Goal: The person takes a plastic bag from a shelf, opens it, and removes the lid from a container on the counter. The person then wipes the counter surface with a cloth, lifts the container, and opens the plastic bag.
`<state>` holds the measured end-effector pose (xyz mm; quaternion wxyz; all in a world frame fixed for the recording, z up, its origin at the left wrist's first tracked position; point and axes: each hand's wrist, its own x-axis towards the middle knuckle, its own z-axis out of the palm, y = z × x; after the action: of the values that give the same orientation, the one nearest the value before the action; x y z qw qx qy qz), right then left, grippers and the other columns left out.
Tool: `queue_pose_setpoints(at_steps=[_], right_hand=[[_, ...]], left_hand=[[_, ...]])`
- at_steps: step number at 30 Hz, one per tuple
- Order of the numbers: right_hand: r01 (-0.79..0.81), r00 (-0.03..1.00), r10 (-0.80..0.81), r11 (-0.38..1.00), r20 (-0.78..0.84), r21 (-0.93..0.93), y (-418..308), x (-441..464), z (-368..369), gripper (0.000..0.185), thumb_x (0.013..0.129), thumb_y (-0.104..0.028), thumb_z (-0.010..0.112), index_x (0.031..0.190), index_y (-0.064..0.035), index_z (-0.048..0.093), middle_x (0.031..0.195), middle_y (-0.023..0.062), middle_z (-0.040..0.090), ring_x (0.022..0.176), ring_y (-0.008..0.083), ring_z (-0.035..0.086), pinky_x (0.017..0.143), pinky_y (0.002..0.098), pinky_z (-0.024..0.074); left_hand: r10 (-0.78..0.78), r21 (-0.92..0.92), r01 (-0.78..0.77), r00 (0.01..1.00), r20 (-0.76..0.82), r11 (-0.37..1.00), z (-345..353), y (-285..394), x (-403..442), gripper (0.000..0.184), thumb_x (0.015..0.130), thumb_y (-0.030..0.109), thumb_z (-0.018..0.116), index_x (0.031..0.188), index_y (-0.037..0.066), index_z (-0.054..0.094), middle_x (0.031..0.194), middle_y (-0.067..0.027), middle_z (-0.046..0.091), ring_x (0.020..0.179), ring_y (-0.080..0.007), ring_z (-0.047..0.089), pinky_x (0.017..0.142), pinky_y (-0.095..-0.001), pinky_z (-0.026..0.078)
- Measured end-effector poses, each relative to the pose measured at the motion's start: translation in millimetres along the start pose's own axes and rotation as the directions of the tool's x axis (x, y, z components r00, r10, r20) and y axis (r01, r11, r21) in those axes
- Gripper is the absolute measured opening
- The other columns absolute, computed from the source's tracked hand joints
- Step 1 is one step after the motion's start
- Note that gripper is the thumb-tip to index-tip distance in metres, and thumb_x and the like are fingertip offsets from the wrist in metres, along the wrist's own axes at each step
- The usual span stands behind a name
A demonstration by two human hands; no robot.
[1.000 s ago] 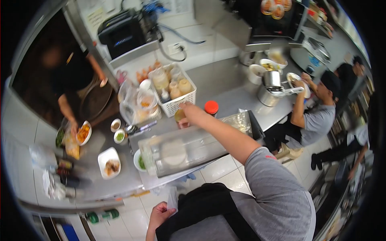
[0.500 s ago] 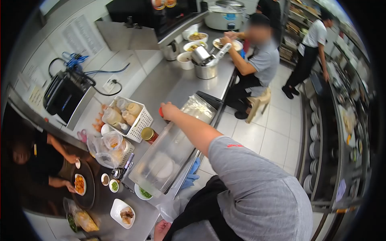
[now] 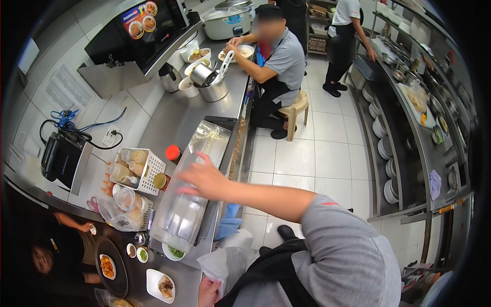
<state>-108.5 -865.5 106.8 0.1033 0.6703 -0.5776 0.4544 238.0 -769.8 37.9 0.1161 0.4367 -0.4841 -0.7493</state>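
Note:
My right hand point(image 3: 204, 179) is over the long clear plastic-lidded container point(image 3: 179, 220), fingers spread and holding nothing. Just left of it stand a jar with a red lid point(image 3: 174, 153) and a jar with a gold lid point(image 3: 161, 180). Low in the view, my left hand point(image 3: 208, 291) grips a translucent plastic bag point(image 3: 225, 265). A white dish with a piece of food point(image 3: 160, 285) sits on the counter beside two small cups. A bowl of chopped greens point(image 3: 174, 251) shows partly under the container's near end.
A white basket of sauce bottles point(image 3: 152, 174) stands by the wall. Farther along the counter are a steel pot point(image 3: 214, 92) and bowls. A seated person point(image 3: 286, 56) handles food there. One person stands at the right shelves; another holds a round tray point(image 3: 102, 276) at lower left.
My right hand has let go of the red-lidded jar and come back over the container, fingers spread. More of the bag in my left hand shows. The view has turned to the right.

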Motion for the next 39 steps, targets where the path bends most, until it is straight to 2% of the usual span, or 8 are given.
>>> queue_pose_setpoints(at_steps=[6, 9, 11, 20, 22, 28, 30, 39], right_hand=[[-0.331, 0.78, 0.387, 0.922, 0.491, -0.201, 13, -300, -63, 0.013, 0.085, -0.024, 0.058, 0.077, -0.0133, 0.059, 0.088, 0.0082, 0.06, 0.091, 0.0241, 0.054, 0.08, 0.0434, 0.0398], [-0.396, 0.107, 0.611, 0.75, 0.784, -0.53, -20, -432, -122, 0.066, 0.079, -0.014, 0.059, 0.135, -0.0401, 0.038, 0.152, 0.0067, -0.01, 0.136, 0.0473, 0.002, 0.099, 0.0701, 0.0175], [-0.745, -0.11, 0.629, 0.46, 0.769, -0.483, -11, -533, -119, 0.054, 0.086, -0.045, 0.051, 0.136, -0.0448, 0.032, 0.152, 0.0107, -0.004, 0.132, 0.0543, 0.003, 0.098, 0.07, 0.0188], [-0.84, 0.503, 0.682, 0.53, 0.531, 0.115, -21, -441, -187, 0.038, 0.091, -0.018, 0.048, 0.127, -0.0039, 0.048, 0.121, 0.0176, 0.055, 0.109, 0.0243, 0.056, 0.088, 0.0338, 0.0467], [-0.896, 0.318, 0.693, -0.003, 0.647, 0.444, -60, -365, -222, 0.034, 0.094, -0.021, 0.048, 0.12, -0.001, 0.054, 0.108, 0.0128, 0.062, 0.103, 0.021, 0.058, 0.086, 0.0314, 0.0477], [-0.818, 0.575, 0.588, 0.443, 0.569, 0.368, -78, -340, -230, 0.029, 0.095, -0.025, 0.048, 0.1, 0.0006, 0.062, 0.086, 0.0052, 0.064, 0.08, 0.0151, 0.059, 0.073, 0.0298, 0.0489], [-0.82, 0.534, 0.627, 0.22, 0.568, 0.528, -72, -362, -224, 0.027, 0.095, -0.021, 0.048, 0.095, 0.002, 0.062, 0.081, 0.0051, 0.063, 0.073, 0.0138, 0.057, 0.069, 0.03, 0.0484], [-0.515, 0.4, 0.694, -0.371, 0.599, 0.773, -56, -386, -274, 0.017, 0.089, -0.003, 0.042, 0.1, 0.0023, 0.054, 0.097, 0.0131, 0.061, 0.091, 0.0253, 0.061, 0.081, 0.0389, 0.0514]], left_hand=[[0.079, -0.223, -0.078, 0.997, -0.007, 0.972, 42, 6, 7, 0.029, 0.092, 0.012, 0.052, 0.118, 0.002, 0.05, 0.112, -0.0098, 0.059, 0.099, -0.0215, 0.059, 0.087, -0.038, 0.047], [-0.074, -0.374, 0.045, 0.995, -0.063, 0.927, 86, 15, 4, 0.021, 0.092, 0.011, 0.051, 0.11, 0.002, 0.054, 0.101, -0.0074, 0.061, 0.094, -0.019, 0.059, 0.081, -0.0341, 0.049], [-0.02, -0.345, 0.007, 0.999, -0.036, 0.939, 104, -1, 11, 0.019, 0.091, 0.01, 0.052, 0.108, 0.002, 0.054, 0.098, -0.0064, 0.06, 0.091, -0.0168, 0.059, 0.078, -0.0316, 0.049], [0.143, -0.298, -0.139, 0.99, -0.007, 0.944, 235, -36, 36, 0.01, 0.087, 0.011, 0.06, 0.093, 0.003, 0.056, 0.081, -0.0026, 0.058, 0.075, -0.0105, 0.055, 0.067, -0.0245, 0.045], [0.216, -0.286, -0.226, 0.974, -0.066, 0.931, 267, -42, 43, 0.011, 0.087, 0.013, 0.061, 0.091, 0.003, 0.056, 0.078, -0.0029, 0.056, 0.071, -0.0102, 0.054, 0.065, -0.025, 0.044], [0.202, -0.279, -0.183, 0.978, 0.044, 0.943, 334, -64, 23, 0.025, 0.09, 0.026, 0.059, 0.096, 0.002, 0.056, 0.084, -0.006, 0.06, 0.072, -0.0118, 0.057, 0.063, -0.0261, 0.047], [0.12, -0.423, -0.053, 0.984, 0.133, 0.905, 328, -72, 24, 0.032, 0.091, 0.032, 0.056, 0.099, 0.002, 0.056, 0.086, -0.0071, 0.061, 0.073, -0.0125, 0.058, 0.064, -0.0263, 0.048], [0.424, 0.585, -0.517, 0.854, 0.302, 0.625, 261, -66, 21, 0.019, 0.077, 0.014, 0.065, 0.069, 0.007, 0.049, 0.061, 0.0013, 0.049, 0.056, -0.0069, 0.041, 0.051, -0.0255, 0.036]])
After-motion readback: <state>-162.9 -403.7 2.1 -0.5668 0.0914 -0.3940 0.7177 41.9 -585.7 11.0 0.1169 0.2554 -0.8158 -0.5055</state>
